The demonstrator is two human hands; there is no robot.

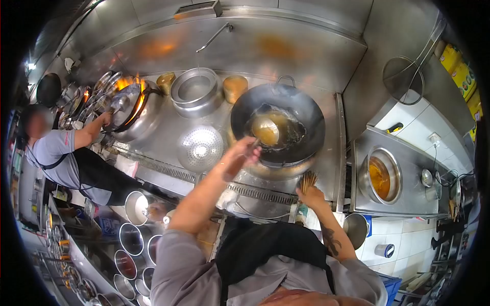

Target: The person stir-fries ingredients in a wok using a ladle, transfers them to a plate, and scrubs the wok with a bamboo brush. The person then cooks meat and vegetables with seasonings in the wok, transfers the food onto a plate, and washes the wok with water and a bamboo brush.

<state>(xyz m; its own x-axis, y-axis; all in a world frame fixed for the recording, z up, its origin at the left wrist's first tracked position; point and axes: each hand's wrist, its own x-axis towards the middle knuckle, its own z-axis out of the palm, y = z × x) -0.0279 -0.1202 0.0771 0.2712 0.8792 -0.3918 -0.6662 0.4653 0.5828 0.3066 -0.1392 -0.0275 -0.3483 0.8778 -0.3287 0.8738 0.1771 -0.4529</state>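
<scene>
A large black wok (313, 117) sits on the range in front of me, with liquid pooled in its bottom. My left hand (244, 152) is closed round the handle of a metal ladle (266, 129), whose bowl is inside the wok and holds yellowish liquid. Off the wok's lower right side, my right hand (311, 197) grips a bamboo wok brush (308, 181), bristles pointing up. A round perforated strainer (200, 148) lies on the steel top, left of my left hand.
Behind the strainer stands a steel pot (194, 92). At far left a co-worker (61, 153) handles a flaming wok (125, 109). A steel bowl of orange-brown liquid (378, 176) is on the right counter. Several metal containers (133, 238) stand at lower left.
</scene>
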